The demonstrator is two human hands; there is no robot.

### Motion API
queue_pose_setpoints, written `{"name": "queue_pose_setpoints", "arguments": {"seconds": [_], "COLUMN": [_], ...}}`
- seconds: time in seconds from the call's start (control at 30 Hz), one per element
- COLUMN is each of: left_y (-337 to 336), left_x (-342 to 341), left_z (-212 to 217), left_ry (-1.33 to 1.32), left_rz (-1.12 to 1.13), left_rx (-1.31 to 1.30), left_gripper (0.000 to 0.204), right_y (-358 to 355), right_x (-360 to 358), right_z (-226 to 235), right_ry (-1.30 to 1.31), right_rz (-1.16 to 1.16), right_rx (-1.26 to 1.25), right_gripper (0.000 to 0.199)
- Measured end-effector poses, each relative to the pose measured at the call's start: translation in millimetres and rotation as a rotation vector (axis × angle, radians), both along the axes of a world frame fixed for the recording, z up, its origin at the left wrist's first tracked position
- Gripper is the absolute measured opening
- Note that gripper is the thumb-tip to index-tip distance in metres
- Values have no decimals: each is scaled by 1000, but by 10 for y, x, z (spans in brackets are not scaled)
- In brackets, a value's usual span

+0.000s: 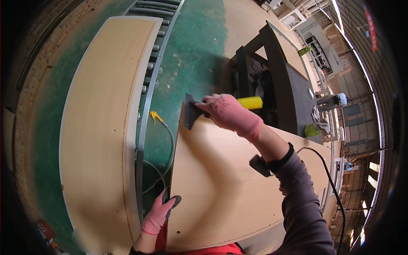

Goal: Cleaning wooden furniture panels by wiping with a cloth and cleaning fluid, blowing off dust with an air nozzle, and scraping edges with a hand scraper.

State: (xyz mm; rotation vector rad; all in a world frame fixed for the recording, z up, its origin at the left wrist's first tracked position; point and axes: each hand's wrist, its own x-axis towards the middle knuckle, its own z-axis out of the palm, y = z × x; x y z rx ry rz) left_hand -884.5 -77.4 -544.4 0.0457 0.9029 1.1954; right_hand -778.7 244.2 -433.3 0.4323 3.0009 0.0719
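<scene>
My right hand (pixel 231 112), in a pink glove, is closed around a scraper-like tool (pixel 192 114) with a wide dark head, at the far left corner of a pale wooden board (pixel 229 182). A yellow cylinder (pixel 251 102) shows just behind that hand; I cannot tell whether it belongs to the tool. At the board's near left edge is my left hand (pixel 160 212), in a pink glove with dark fingertips. Its thumb lies over the edge, and some of its fingers are hidden. Close to my right wrist sits a black block (pixel 260 165).
A second long wooden board (pixel 104 110) lies on a roller conveyor (pixel 152 67) to the left. Between the boards, a yellow air blow gun (pixel 156 117) hangs on a hose (pixel 173 146). A dark workbench (pixel 293 97) stands beyond. From my right sleeve trails a black cable (pixel 333 185).
</scene>
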Motion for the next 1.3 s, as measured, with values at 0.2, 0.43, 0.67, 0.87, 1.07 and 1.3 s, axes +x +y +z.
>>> {"name": "queue_pose_setpoints", "arguments": {"seconds": [0.2,0.43,0.67,0.87,1.07,1.3], "left_y": [44,114,466,738,692,692], "left_x": [29,-28,-198,-72,-48,-52], "left_z": [20,63,-20,41,-17,-6], "left_ry": [-61,14,105,3,66,4], "left_rz": [11,-59,-15,57,63,69], "left_rx": [-8,51,63,78,65,43], "left_gripper": [44,46,44,42,42,40], "right_y": [-249,102,-337,-637,-416,-408], "right_x": [190,-372,-252,-247,-363,-420], "right_z": [-43,-82,36,49,-70,-92], "right_ry": [-150,-129,178,59,118,-88], "right_rz": [-97,-338,-443,-539,-498,-459], "right_rx": [3,104,-390,-378,-218,-73], "right_gripper": [29,29,33,23,19,15]}}
